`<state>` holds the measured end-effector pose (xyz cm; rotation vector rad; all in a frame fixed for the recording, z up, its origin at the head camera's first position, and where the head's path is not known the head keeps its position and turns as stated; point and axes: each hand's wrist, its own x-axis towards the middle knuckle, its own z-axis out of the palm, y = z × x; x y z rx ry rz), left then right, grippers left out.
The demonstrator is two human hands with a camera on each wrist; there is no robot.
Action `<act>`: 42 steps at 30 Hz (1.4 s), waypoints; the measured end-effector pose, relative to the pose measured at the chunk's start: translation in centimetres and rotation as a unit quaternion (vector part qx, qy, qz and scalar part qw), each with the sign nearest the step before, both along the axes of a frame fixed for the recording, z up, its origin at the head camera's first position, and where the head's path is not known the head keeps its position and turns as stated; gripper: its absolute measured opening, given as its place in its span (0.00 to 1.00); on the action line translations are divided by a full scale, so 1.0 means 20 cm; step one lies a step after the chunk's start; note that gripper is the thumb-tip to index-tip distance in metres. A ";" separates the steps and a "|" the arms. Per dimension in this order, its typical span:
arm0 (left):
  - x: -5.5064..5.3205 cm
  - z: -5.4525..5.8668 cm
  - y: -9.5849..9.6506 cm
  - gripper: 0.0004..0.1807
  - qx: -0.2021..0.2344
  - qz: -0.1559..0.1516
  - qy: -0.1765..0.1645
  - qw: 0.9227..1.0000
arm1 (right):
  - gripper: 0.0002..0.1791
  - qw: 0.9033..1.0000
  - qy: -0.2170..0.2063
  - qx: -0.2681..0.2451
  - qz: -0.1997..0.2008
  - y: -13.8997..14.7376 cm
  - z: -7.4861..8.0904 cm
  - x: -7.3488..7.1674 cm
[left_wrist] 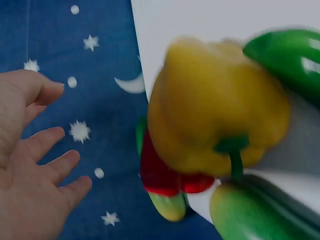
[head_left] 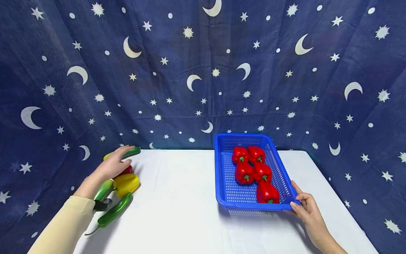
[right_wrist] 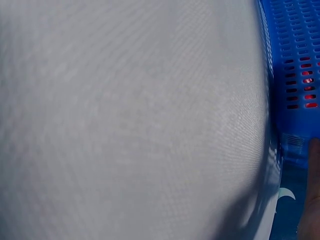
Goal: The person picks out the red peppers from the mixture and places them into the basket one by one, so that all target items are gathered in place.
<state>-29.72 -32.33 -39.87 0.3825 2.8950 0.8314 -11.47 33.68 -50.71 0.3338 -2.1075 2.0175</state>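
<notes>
At the near right corner of a blue plastic basket [head_left: 234,195], my right hand [head_left: 312,215] pinches the rim between thumb and fingers. Several red bell peppers [head_left: 244,173] lie inside, and a shadow falls below the basket's near edge. My left hand [head_left: 111,166] is over a group of vegetables at the left, fingers extended and holding nothing. Partly beneath it is a dark red pepper [head_left: 127,170]; nearer lies a yellow bell pepper [head_left: 127,184]. In the left wrist view, the hand [left_wrist: 40,160] appears apart from the yellow pepper [left_wrist: 215,100], its fingers loosely spread.
A long green chili pepper [head_left: 115,211] lies nearest me at the left, with another green vegetable [head_left: 104,190] beside the yellow pepper. Farther back is a green vegetable [head_left: 132,152]. A dark blue curtain [head_left: 190,98] with moons and stars surrounds the white table [head_left: 177,204].
</notes>
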 end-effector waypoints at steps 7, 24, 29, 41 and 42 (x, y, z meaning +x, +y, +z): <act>-0.04 -0.01 -0.11 0.37 -0.024 0.010 -0.024 0.999 | 0.08 1.000 0.016 -0.015 0.004 0.01 0.00 0.00; -0.08 -0.10 -0.22 0.44 -0.025 0.054 -0.138 0.989 | 0.08 1.000 0.003 -0.004 -0.003 0.02 0.01 -0.02; -0.09 -0.12 -0.23 0.43 -0.023 0.056 -0.142 0.988 | 0.07 1.000 0.001 -0.003 -0.003 0.02 0.02 -0.02; -0.09 -0.14 -0.23 0.37 -0.026 0.052 -0.164 0.985 | 0.07 1.000 0.001 -0.012 0.001 0.00 -0.01 0.01; -0.09 -0.15 -0.23 0.36 -0.030 0.052 -0.163 0.985 | 0.07 1.000 0.002 -0.011 0.000 0.00 -0.01 0.00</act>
